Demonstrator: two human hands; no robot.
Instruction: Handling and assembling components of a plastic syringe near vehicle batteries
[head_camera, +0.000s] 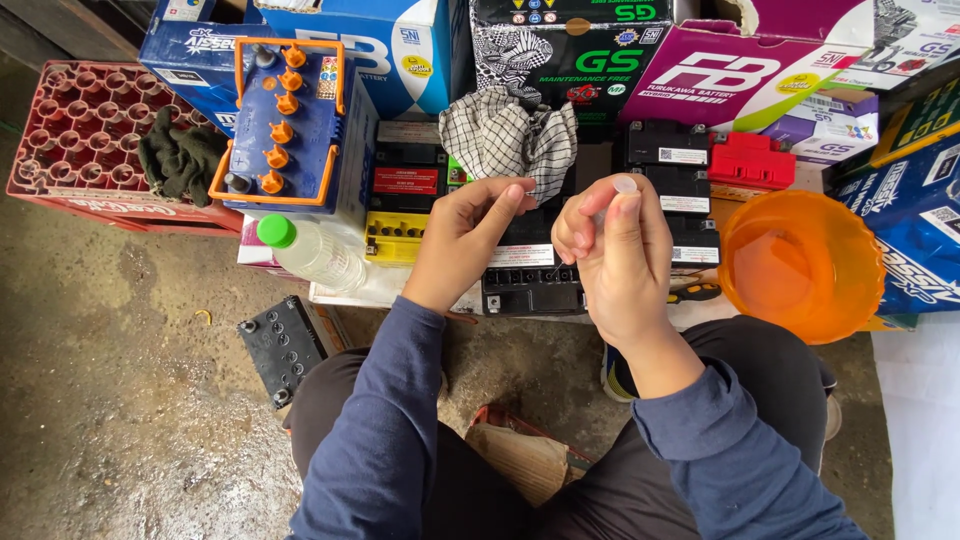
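My right hand (615, 250) is closed around a small clear tube or cap (625, 184) whose tip shows above the fingers. My left hand (468, 235) is just left of it with thumb and forefinger pinched; what they pinch is too small to see. Both hands hover over a small black battery (530, 280) lying on a low surface in front of my knees. Dark blue sleeves cover both forearms.
A blue battery (285, 125) with orange caps stands at the left, with a green-capped plastic bottle (310, 250) below it. An orange bowl (800, 265) is at the right. A checked cloth (505, 135), several battery boxes, a red crate (85, 135) and a black battery (285, 345) on the floor surround them.
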